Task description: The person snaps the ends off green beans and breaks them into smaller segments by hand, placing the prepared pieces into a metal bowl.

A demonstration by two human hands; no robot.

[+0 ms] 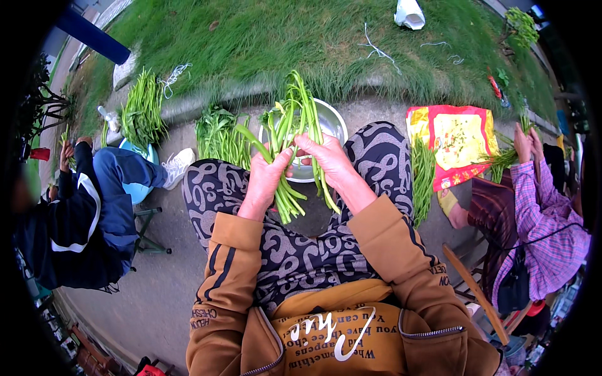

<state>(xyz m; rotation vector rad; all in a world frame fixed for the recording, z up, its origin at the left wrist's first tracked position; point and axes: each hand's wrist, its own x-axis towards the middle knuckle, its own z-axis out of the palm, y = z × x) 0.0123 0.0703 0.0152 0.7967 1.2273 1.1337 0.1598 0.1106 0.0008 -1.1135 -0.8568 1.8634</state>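
Note:
Over my lap, my left hand (268, 178) is closed round a bunch of thick green vegetable stalks (289, 199), whose pale cut ends point down toward me. My right hand (327, 160) is close beside it, fingers bent round more of the stalks. Long stems rise above both hands, with a few yellowish leaves among them. Behind the stalks a round metal basin (339, 120) sits on the ground between my knees. The stalks hide much of its inside. My curled fingertips are partly hidden.
Leafy greens (219, 135) lie by my left knee, thin green stems (424, 178) by my right. A red and yellow sack (467, 119) is spread at the right. People sit on both sides; a blue basin (135, 191) and greens (143, 111) are at the left. Grass lies beyond the curb.

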